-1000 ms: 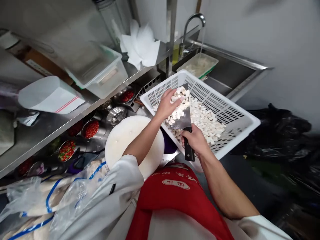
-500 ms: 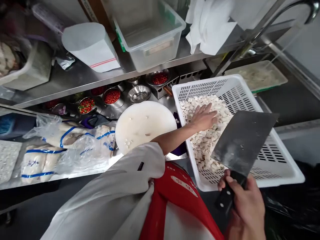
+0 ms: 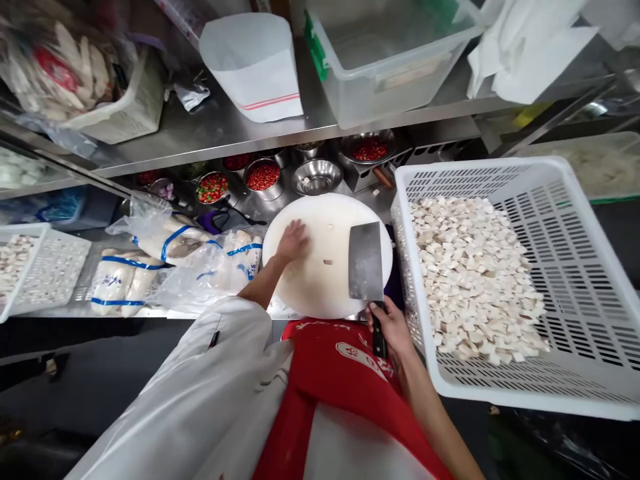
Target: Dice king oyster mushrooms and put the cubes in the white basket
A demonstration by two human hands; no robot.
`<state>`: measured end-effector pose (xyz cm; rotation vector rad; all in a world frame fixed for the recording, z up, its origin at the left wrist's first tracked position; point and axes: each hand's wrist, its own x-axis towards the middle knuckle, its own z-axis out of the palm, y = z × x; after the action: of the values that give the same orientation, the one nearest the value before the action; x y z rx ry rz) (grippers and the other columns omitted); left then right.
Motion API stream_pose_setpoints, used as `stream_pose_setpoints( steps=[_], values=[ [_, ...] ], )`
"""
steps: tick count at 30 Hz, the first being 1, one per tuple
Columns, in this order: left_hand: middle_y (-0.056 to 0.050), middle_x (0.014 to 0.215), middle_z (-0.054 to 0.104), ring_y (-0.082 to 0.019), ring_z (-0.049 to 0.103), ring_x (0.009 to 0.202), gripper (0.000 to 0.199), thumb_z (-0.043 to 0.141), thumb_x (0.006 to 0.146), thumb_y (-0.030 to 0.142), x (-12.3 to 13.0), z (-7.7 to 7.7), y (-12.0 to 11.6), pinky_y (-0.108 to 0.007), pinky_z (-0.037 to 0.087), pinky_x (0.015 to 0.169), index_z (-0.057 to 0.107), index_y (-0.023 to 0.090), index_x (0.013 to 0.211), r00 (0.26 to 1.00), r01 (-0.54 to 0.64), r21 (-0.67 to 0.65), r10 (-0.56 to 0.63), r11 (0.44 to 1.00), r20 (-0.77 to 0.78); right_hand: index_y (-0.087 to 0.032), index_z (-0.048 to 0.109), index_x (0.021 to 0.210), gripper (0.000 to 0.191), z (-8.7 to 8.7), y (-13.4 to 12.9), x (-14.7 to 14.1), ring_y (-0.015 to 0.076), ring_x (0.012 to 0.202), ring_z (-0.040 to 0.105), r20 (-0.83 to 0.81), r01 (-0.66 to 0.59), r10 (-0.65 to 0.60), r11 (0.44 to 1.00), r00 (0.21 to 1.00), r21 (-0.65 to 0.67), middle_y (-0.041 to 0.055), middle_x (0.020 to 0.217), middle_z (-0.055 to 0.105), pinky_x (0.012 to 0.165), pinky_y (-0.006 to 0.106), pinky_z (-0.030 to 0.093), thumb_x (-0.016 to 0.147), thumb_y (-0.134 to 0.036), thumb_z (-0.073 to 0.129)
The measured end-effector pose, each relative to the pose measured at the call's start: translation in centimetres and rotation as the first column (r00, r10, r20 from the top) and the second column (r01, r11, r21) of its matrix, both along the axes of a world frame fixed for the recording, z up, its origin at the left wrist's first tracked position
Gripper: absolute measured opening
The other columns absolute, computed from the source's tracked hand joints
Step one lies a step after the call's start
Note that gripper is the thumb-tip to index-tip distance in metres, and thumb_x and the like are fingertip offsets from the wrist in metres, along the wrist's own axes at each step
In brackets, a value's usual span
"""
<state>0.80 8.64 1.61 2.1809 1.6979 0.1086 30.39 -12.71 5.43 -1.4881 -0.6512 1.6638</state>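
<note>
My right hand (image 3: 391, 327) is wrapped round the black handle of a cleaver (image 3: 366, 261). Its broad blade is over the right side of a round white cutting board (image 3: 325, 297). On the board's left part is my left hand (image 3: 294, 241), slightly blurred, with fingers stretched out and nothing in it. A small brownish piece (image 3: 328, 262) lies near the middle of the board, and a tiny pale bit (image 3: 330, 227) behind it. To the right, diced white pieces (image 3: 475, 280), perhaps mushroom, are heaped in a white slotted basket (image 3: 590, 393).
Left of the board lie plastic bags of pale, long mushrooms (image 3: 125, 280) and a second white basket (image 3: 60, 267). Behind stand metal bowls of chopped red chilli (image 3: 263, 177). A steel shelf (image 3: 210, 150) overhangs the back, holding a clear plastic tub (image 3: 390, 93).
My left hand has left the diced pieces in the basket and come to the board. The cleaver has moved left from above the basket to the board. The view has shifted.
</note>
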Motion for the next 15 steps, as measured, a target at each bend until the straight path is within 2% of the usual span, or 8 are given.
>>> stream_pose_setpoints(
  steps=[2, 3, 5, 7, 10, 12, 15],
  values=[
    [-0.012, 0.152, 0.042, -0.024, 0.033, 0.146, 0.045, 0.041, 0.097, 0.035, -1.4, 0.2, -2.6, -0.041, 0.028, 0.121, 0.053, 0.014, 0.135, 0.977, 0.189, -0.017, -0.186, 0.982, 0.105, -0.023, 0.053, 0.083, 0.035, -1.0, 2.1, -0.3, 0.0104, 0.046, 0.047, 0.024, -0.024, 0.024, 0.999, 0.999, 0.024, -0.0059, 0.061, 0.055, 0.044, 0.024, 0.039, 0.077, -0.054, 0.068],
    [-0.01, 0.148, 0.048, -0.021, 0.038, 0.143, 0.043, 0.039, 0.098, 0.035, -2.3, 0.5, -4.0, -0.039, 0.03, 0.121, 0.056, 0.015, 0.133, 0.961, 0.241, -0.023, -0.235, 0.97, 0.147, -0.022, 0.052, 0.082, 0.036, -1.2, 3.1, -0.3, 0.01, 0.046, 0.047, 0.029, -0.048, 0.047, 0.998, 0.998, 0.027, -0.0061, 0.06, 0.055, 0.044, 0.024, 0.039, 0.077, -0.054, 0.068],
    [-0.008, 0.143, 0.054, -0.019, 0.042, 0.14, 0.042, 0.036, 0.099, 0.036, -4.0, 1.1, -6.5, -0.037, 0.031, 0.12, 0.057, 0.018, 0.131, 0.954, 0.246, -0.029, -0.237, 0.969, 0.185, -0.02, 0.053, 0.082, 0.037, -1.3, 5.0, 0.0, 0.0097, 0.047, 0.048, 0.027, -0.117, 0.117, 0.993, 0.993, 0.029, -0.0061, 0.059, 0.055, 0.045, 0.023, 0.041, 0.076, -0.053, 0.07],
    [-0.008, 0.148, 0.049, -0.02, 0.036, 0.144, 0.045, 0.042, 0.097, 0.039, -4.6, 1.4, -8.8, -0.039, 0.026, 0.122, 0.053, 0.018, 0.136, 0.978, 0.153, -0.03, -0.147, 0.988, 0.15, -0.019, 0.055, 0.083, 0.036, -1.0, 6.4, 0.1, 0.0099, 0.048, 0.05, 0.011, -0.208, 0.208, 0.978, 0.978, 0.024, -0.0052, 0.061, 0.057, 0.045, 0.023, 0.042, 0.075, -0.049, 0.072],
    [-0.01, 0.157, 0.033, -0.023, 0.025, 0.149, 0.063, 0.053, 0.092, 0.046, -2.4, 1.0, -10.8, -0.042, 0.019, 0.124, 0.04, 0.016, 0.146, 0.992, -0.089, 0.0, 0.089, 0.996, 0.086, -0.017, 0.056, 0.085, 0.037, -0.4, 7.1, -1.0, 0.01, 0.049, 0.051, -0.034, -0.331, 0.332, 0.943, 0.943, 0.016, -0.003, 0.069, 0.062, 0.043, 0.024, 0.043, 0.073, -0.046, 0.075],
    [-0.013, 0.159, 0.028, -0.025, 0.023, 0.15, 0.071, 0.053, 0.091, 0.051, 0.1, 0.6, -11.2, -0.044, 0.018, 0.124, 0.034, 0.015, 0.149, 0.956, -0.274, 0.048, 0.266, 0.961, 0.124, -0.017, 0.057, 0.086, 0.038, -0.3, 6.8, -2.9, 0.0103, 0.049, 0.052, -0.065, -0.394, 0.394, 0.919, 0.917, 0.015, -0.0024, 0.071, 0.063, 0.043, 0.025, 0.043, 0.071, -0.046, 0.076],
    [-0.017, 0.159, 0.028, -0.027, 0.022, 0.15, 0.071, 0.051, 0.092, 0.054, 3.2, 0.1, -10.6, -0.044, 0.02, 0.124, 0.036, 0.011, 0.147, 0.858, -0.474, 0.079, 0.44, 0.877, 0.264, -0.018, 0.056, 0.085, 0.039, -0.6, 5.4, -6.6, 0.0107, 0.047, 0.051, -0.095, -0.445, 0.444, 0.895, 0.891, 0.015, -0.0034, 0.068, 0.061, 0.042, 0.025, 0.043, 0.07, -0.048, 0.075]
  ],
)
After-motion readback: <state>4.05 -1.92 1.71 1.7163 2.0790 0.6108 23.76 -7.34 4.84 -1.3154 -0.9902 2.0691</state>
